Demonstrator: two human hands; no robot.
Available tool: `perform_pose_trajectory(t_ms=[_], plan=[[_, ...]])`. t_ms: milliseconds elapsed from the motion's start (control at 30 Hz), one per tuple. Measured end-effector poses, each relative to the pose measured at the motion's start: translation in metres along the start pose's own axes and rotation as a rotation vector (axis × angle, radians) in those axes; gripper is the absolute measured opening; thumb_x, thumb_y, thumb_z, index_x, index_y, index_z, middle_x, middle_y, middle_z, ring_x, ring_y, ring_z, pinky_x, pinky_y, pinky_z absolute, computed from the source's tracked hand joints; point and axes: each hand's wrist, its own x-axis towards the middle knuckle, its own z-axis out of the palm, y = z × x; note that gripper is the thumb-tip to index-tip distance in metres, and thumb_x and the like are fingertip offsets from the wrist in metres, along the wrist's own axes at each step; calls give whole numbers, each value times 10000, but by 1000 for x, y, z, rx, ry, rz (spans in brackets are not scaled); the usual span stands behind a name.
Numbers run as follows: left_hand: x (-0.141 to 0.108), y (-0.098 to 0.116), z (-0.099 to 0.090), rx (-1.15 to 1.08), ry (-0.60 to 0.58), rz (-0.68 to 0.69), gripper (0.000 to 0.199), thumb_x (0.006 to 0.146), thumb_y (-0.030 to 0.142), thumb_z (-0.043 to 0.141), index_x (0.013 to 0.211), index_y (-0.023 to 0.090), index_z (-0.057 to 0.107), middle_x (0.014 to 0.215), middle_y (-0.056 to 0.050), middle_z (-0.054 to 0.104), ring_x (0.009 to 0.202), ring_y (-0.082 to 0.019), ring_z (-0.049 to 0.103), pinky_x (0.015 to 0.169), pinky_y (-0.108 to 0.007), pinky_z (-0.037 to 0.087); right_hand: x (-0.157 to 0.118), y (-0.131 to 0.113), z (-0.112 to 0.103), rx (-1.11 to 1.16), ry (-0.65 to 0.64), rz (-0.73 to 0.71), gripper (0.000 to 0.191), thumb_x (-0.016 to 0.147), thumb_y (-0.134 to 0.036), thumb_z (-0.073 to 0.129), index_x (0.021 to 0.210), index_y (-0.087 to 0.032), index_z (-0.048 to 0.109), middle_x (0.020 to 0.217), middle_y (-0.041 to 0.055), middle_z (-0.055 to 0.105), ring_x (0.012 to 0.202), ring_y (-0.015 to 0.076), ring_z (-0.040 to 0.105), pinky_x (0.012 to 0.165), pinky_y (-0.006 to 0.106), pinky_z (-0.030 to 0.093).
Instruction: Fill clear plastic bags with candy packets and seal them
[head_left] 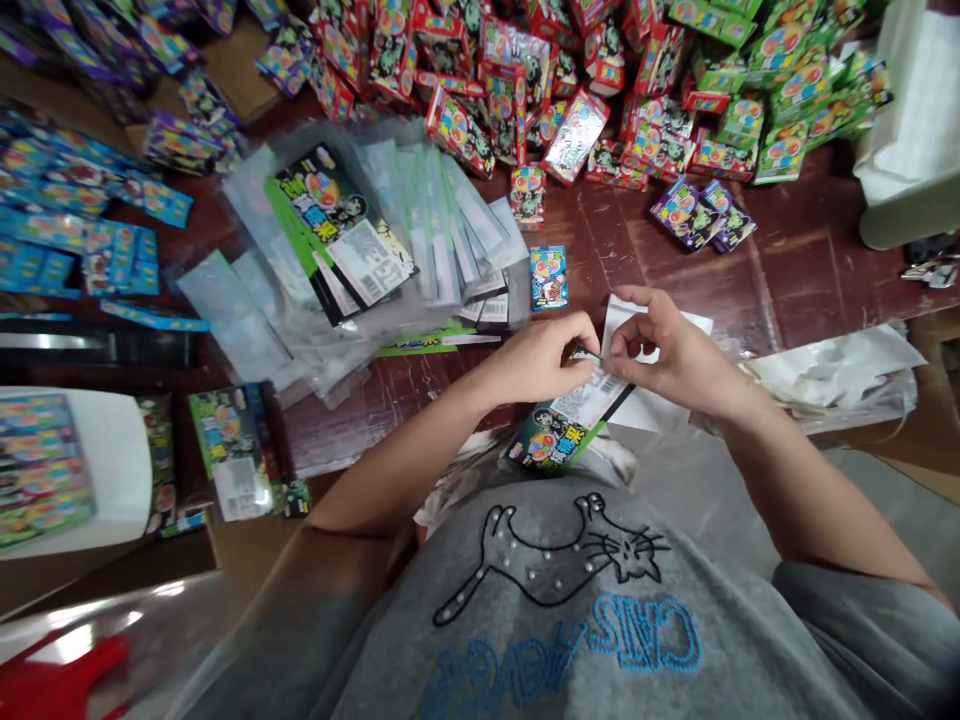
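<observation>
At the table's front edge, my left hand point(551, 362) is closed, its thumb and forefinger pinching the end of a black and green printed packet point(553, 437). My right hand point(667, 350) pinches the same end from the other side, fingertips almost meeting the left ones. The packet slants down toward my shirt, its white barcode label partly under my fingers. White paper point(660, 408) lies beneath my right hand. Just beyond my left hand is a small blue box point(549, 277) lying flat. To the left, a pile of clear plastic bags point(442, 220) has another printed packet point(345, 230) on top.
Small red boxes point(457, 130), green boxes point(787, 70) and blue boxes point(82, 210) are heaped along the back and left. Two purple boxes point(690, 213) lie at right. White paper scraps point(832, 370) sit at the right edge, and a white tray point(124, 470) stands at left.
</observation>
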Motion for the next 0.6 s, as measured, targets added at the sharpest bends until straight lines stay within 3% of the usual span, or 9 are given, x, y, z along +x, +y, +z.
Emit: perform_pose_trajectory(t_ms=[133,233,367,433,500,533,600], plan=[[-15,-4,-3,-86,45,-15,131,821,196,724,936,246,684,860,-17,722,725,-167,608,684,-327,449,-15,-10,19,-334,180,-162,747,939,-383,811,1610,-310,492,988,24,781,909,265,661,960,507,501],[-28,-11,-5,-129,68,-9,155,827,266,777,935,235,670,923,-40,737,792,-181,640,717,-328,481,-18,-15,38,-493,188,-232,660,1034,-345,700,1654,-348,474,1014,20,832,930,282,665,1033,567,452],[-55,-22,-26,-178,157,28,235,839,318,850,920,227,649,902,-17,710,819,-171,657,741,-315,512,-11,-19,55,-505,154,-359,755,1073,-409,653,1746,-362,314,1142,39,833,1018,296,692,1090,607,468],[-80,-26,-44,-218,364,55,245,864,318,881,968,238,674,940,-6,720,862,-167,678,784,-318,540,-8,-18,61,-383,193,-399,854,1051,-475,683,1768,-379,230,1337,77,773,1194,324,697,1133,617,496],[-111,-29,-57,-303,678,74,283,886,336,907,1082,280,710,1007,9,737,925,-168,697,841,-326,572,-8,-14,70,-199,249,-374,925,1024,-526,710,1770,-407,176,1549,117,630,1345,336,662,1131,586,553],[-127,-31,-58,-369,810,80,329,899,350,908,1165,315,717,1050,18,745,965,-171,707,869,-331,587,-7,-12,76,-109,259,-344,931,1019,-555,707,1765,-420,167,1607,129,566,1373,333,654,1106,565,587],[-155,-35,-49,-517,947,83,487,926,372,894,1358,401,672,1167,34,757,1044,-180,721,906,-343,614,-6,-8,90,32,247,-277,881,1025,-604,675,1741,-434,192,1603,135,544,1343,317,678,1045,541,639]])
